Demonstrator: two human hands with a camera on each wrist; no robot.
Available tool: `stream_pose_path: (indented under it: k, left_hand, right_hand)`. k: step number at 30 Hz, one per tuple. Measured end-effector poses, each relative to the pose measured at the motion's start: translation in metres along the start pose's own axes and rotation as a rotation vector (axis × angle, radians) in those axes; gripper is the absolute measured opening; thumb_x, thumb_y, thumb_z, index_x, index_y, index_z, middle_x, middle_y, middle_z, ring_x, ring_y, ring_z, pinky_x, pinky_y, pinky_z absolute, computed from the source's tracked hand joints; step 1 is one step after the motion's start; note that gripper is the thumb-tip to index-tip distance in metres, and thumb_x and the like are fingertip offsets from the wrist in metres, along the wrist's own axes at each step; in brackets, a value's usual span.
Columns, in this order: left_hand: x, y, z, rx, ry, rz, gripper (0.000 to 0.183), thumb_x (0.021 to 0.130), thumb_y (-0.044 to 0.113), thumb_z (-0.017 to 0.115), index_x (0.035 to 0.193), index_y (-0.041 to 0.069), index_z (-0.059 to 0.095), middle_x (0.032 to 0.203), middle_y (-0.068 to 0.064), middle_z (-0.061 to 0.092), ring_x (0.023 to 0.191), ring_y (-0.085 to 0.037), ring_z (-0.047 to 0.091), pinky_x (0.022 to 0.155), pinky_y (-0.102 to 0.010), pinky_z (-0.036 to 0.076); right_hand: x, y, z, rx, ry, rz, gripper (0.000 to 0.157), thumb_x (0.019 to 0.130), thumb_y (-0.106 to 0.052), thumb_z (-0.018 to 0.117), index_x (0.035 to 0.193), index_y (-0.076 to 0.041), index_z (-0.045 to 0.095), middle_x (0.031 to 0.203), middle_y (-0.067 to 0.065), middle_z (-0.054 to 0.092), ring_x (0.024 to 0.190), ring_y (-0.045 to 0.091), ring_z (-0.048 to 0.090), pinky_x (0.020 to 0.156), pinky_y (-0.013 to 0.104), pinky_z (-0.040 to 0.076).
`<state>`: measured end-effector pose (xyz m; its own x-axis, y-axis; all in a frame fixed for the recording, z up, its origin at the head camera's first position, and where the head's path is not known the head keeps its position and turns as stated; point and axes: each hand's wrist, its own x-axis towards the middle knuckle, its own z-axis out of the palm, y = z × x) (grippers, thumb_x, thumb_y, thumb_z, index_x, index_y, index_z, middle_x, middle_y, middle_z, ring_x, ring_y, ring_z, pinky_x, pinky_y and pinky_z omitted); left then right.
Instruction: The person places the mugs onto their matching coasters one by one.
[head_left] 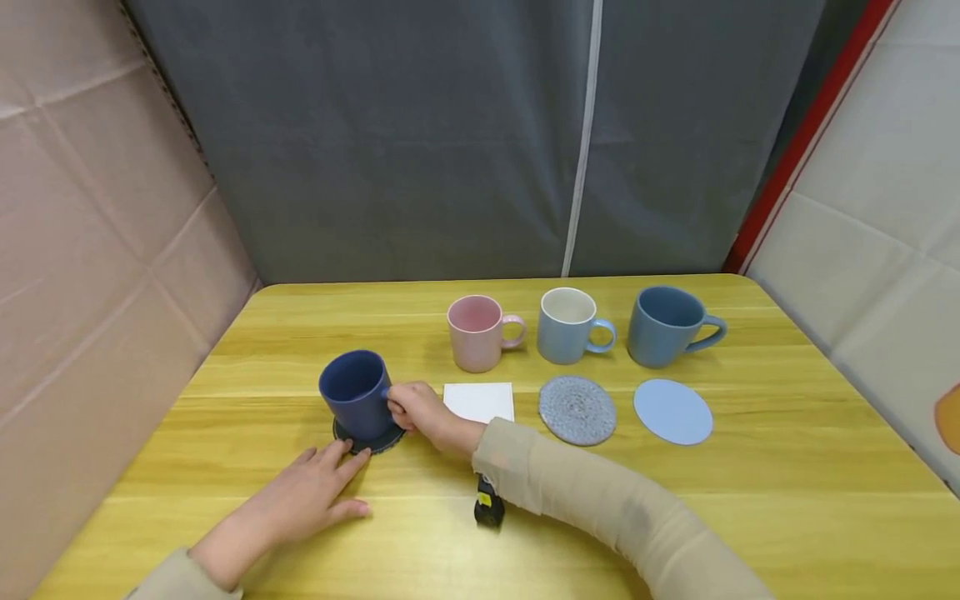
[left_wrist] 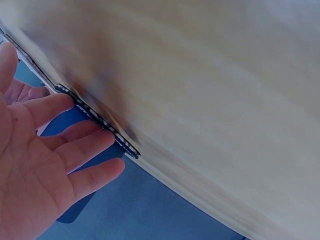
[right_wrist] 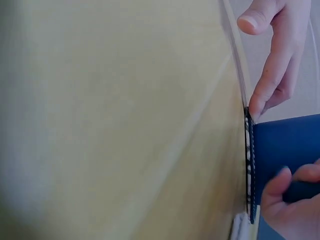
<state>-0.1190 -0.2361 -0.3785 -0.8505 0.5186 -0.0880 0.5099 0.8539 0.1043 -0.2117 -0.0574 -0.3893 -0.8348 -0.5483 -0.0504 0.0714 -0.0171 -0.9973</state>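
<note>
A dark blue mug (head_left: 360, 398) stands on a round black coaster (head_left: 387, 439) at the table's left side. My right hand (head_left: 422, 408) grips the mug by its handle, on the mug's right. With fingers spread and nearly straight, my left hand (head_left: 311, 492) touches the coaster's near edge. In the left wrist view its fingertips (left_wrist: 107, 137) lie along the rim of the coaster (left_wrist: 131, 150). The right wrist view shows the mug (right_wrist: 287, 145) close against the coaster (right_wrist: 249, 170), with the curled right hand (right_wrist: 292, 207) at the handle.
Behind stand a pink mug (head_left: 476, 346), a light blue mug (head_left: 564, 337) and a grey-blue mug (head_left: 656, 337). Before them lie a white square coaster (head_left: 477, 400), a grey woven coaster (head_left: 577, 410) and a pale blue round coaster (head_left: 672, 412). A black object (head_left: 489, 510) sits under the right sleeve.
</note>
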Motion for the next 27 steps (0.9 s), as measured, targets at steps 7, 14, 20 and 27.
stream_pose_path:
  k: [7,14,20,27]
  left_hand:
    - [-0.001,0.001,0.002,-0.011,0.011,-0.005,0.075,0.082,0.062,0.048,0.129,0.002,0.051,0.125,-0.027,0.047,0.107,-0.039,0.053,0.090,-0.057,0.040]
    - [-0.003,-0.001,0.002,-0.012,0.033,0.017,0.071,0.084,0.058,0.050,0.128,0.003,0.052,0.127,-0.027,0.046,0.110,-0.040,0.051,0.090,-0.060,0.038]
    - [-0.007,-0.002,0.001,-0.032,0.035,0.010,0.069,0.085,0.057,0.050,0.129,0.004,0.051,0.132,-0.025,0.045,0.116,-0.038,0.049,0.090,-0.062,0.035]
    - [-0.008,0.003,-0.001,-0.007,0.034,0.036,0.067,0.086,0.057,0.047,0.131,0.008,0.049,0.134,-0.019,0.046,0.120,-0.042,0.044,0.091,-0.062,0.035]
  right_hand:
    - [-0.008,-0.008,-0.010,-0.162,-0.006,0.041,0.033,0.091,-0.026,0.043,0.065,-0.006,0.046,0.060,0.001,0.046,0.056,0.014,0.042,0.055,0.027,0.041]
    - [-0.013,-0.028,-0.042,-0.247,0.061,-0.029,0.026,0.095,-0.026,0.043,0.097,-0.002,0.053,0.091,0.004,0.053,0.086,0.021,0.049,0.068,0.032,0.045]
    - [-0.013,-0.049,-0.072,-0.263,0.287,-0.239,0.015,0.094,-0.015,0.048,0.096,0.000,0.052,0.080,0.001,0.046,0.073,0.013,0.043,0.066,0.021,0.037]
    - [-0.007,-0.060,-0.105,-0.323,0.477,-0.222,0.022,0.093,-0.015,0.048,0.107,0.001,0.053,0.101,0.013,0.055,0.093,0.021,0.050,0.084,0.030,0.042]
